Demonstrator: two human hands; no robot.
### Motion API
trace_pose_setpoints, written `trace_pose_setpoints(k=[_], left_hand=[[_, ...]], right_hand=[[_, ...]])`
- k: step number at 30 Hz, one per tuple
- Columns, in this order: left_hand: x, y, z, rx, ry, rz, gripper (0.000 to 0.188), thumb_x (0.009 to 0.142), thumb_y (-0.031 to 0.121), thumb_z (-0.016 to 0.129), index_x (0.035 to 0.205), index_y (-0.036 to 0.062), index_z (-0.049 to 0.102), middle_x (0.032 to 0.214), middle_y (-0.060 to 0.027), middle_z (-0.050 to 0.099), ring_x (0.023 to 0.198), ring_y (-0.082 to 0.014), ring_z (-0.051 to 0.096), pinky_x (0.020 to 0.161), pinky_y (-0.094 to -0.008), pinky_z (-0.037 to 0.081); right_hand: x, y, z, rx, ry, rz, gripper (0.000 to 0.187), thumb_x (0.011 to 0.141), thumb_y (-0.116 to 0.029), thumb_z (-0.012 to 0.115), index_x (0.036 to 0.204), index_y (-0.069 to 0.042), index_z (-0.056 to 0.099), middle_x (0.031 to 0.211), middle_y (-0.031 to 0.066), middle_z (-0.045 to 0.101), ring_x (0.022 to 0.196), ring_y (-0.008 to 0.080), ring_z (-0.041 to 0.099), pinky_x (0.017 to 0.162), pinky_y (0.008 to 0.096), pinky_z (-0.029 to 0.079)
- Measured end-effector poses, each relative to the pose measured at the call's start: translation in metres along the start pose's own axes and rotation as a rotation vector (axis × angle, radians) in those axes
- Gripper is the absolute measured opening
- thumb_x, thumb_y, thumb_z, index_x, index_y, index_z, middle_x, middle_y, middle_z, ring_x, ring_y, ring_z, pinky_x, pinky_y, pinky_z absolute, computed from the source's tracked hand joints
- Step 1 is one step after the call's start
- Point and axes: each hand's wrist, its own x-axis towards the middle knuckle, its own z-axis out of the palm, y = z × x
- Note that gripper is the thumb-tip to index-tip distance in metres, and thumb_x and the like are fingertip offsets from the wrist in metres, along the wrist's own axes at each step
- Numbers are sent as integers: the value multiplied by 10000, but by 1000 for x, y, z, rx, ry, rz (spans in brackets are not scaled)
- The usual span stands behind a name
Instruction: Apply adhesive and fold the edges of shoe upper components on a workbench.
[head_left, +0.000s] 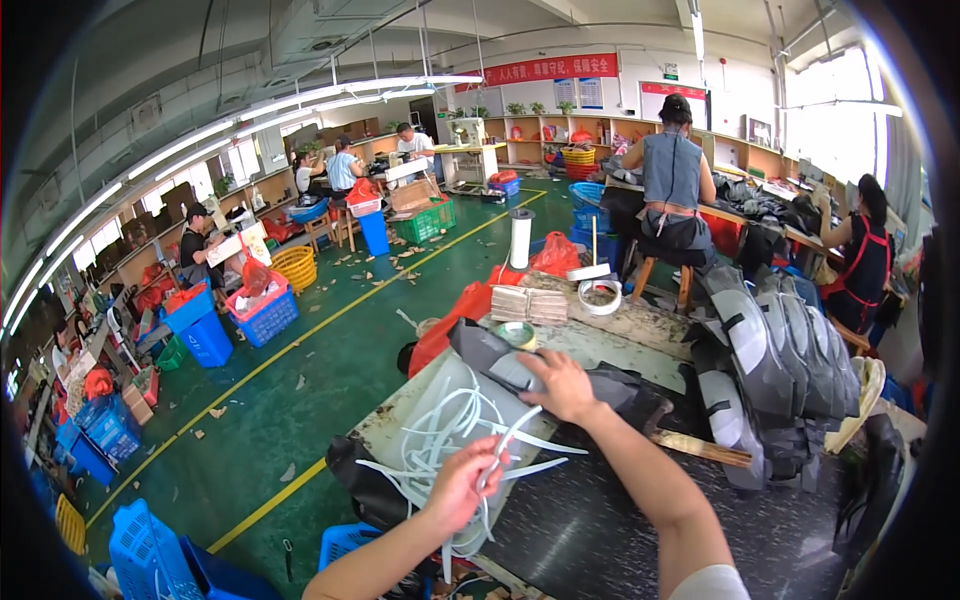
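My left hand (468,485) is closed round a pale flexible strip (513,428), whose free end rises toward my right thumb. Over a dark grey cut piece (483,350) reaches my right hand (562,388), thumb and fingers apart, fingertips at the piece's edge. Whether the right fingers also touch the strip I cannot tell. A loose tangle of similar white strips (430,440) lies on the table beside my left hand and hangs over its near edge. Just beyond the right fingers sits a roll of tape (517,335).
Stacked grey shaped pieces (770,350) rise at the right, near a wooden handle (705,447). Behind are a bundle of light strips (528,305), a white tape roll (599,296) and a red bag (450,325). Blue crates (150,550) stand lower left; people work at farther benches.
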Motion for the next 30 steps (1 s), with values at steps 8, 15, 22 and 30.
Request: trace_pose_setpoints(k=[8, 15, 22, 30], left_hand=[[-49, 1, -8, -104, 104, 123, 340, 940, 59, 548, 1267, -21, 595, 980, -72, 629, 713, -126, 535, 587, -272, 397], [-73, -11, 38, 210, -205, 173, 325, 996, 47, 545, 1307, -46, 570, 1023, -148, 656, 610, -90, 528, 497, -190, 351], [-88, -52, 115, 678, -753, -174, 289, 935, 3, 657, 1223, -10, 678, 954, -99, 711, 760, -122, 666, 605, -238, 500], [-90, -91, 155, 1064, -911, -16, 318, 849, 43, 763, 1159, 70, 693, 909, -61, 722, 514, -104, 566, 471, -246, 456]], right_hand=[[-93, -50, -187, 56, 553, -143, 619, 773, -146, 764, 1345, -41, 553, 1398, 252, 480, 1267, 419, 510, 1052, 490, 429], [-339, -99, -169, -61, -423, 21, 596, 825, -359, 737, 1323, -67, 589, 1400, 128, 559, 1304, 319, 536, 1101, 511, 371], [-344, -111, -184, 352, -98, 181, 671, 811, -278, 815, 1368, -17, 545, 1412, 176, 529, 1289, 322, 542, 1072, 454, 455], [-421, -142, -207, 850, 302, 734, 144, 850, 9, 762, 990, -5, 732, 936, 93, 732, 830, 201, 715, 695, 314, 577]])
